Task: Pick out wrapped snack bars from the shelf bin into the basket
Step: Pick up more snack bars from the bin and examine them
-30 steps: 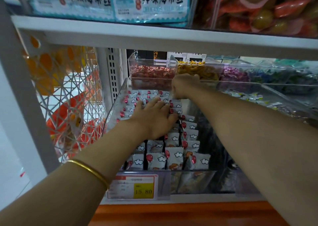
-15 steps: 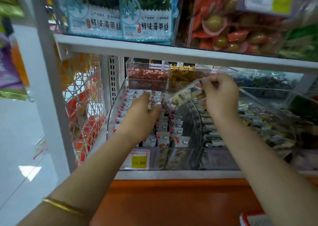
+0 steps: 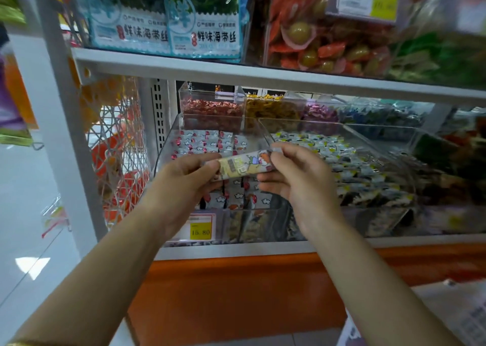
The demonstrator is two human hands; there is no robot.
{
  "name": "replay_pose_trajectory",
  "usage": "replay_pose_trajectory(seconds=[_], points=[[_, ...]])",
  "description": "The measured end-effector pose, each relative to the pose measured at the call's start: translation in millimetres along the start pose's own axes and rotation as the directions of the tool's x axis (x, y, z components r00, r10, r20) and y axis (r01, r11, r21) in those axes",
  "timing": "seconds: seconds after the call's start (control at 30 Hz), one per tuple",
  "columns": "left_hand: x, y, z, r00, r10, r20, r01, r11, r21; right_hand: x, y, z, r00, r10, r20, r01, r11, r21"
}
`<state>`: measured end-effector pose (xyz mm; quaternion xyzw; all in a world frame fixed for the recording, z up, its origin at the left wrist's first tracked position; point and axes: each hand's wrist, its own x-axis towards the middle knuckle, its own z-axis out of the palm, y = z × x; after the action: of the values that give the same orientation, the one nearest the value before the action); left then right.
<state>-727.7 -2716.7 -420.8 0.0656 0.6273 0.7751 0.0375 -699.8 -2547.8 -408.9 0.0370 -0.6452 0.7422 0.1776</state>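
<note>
Cream cartoon-printed snack bar (image 3: 243,166), horizontal

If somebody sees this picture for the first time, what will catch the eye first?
The wrapped snack bar at the centre, held between the left hand and the right hand, one at each end. Behind it a clear bin of small white and red packets stands on the shelf, a yellow price tag at its front.

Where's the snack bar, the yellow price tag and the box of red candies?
snack bar (image 3: 243,165): head view, middle of its wrapper.
yellow price tag (image 3: 201,231): head view, the yellow patch with numbers.
box of red candies (image 3: 210,94): head view, bare clear wall above the candies.
</note>
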Motion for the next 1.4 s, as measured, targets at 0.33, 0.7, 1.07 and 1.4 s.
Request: replay_pose_trajectory(seconds=[0.33, 0.7, 1.07, 1.4], points=[[5.7, -2.1, 6.2, 0.998, -0.037, 0.053, 0.053, 0.943, -0.329, 11.6, 5.1, -8.1, 0.978, 0.205, -0.033, -0.182, 0.924, 0.337], [7.7, 0.2, 15.9, 0.983, -0.175, -0.045, 0.110, 0.774, -0.624, 13.9, 9.8, -15.2, 0.972, 0.230, 0.039, -0.218, 0.833, 0.509], [-2.7, 5.4, 15.0, 0.994, -0.029, 0.107, 0.068, 0.921, -0.383, 15.3, 8.2, -18.0, 0.960, 0.275, -0.047, -0.218, 0.845, 0.489], [-1.3, 5.5, 6.4, 0.982, 0.154, 0.108, -0.154, 0.988, -0.011, 11.9, 11.0, -17.4, 0.999, 0.032, -0.038, -0.022, 0.969, 0.246]])
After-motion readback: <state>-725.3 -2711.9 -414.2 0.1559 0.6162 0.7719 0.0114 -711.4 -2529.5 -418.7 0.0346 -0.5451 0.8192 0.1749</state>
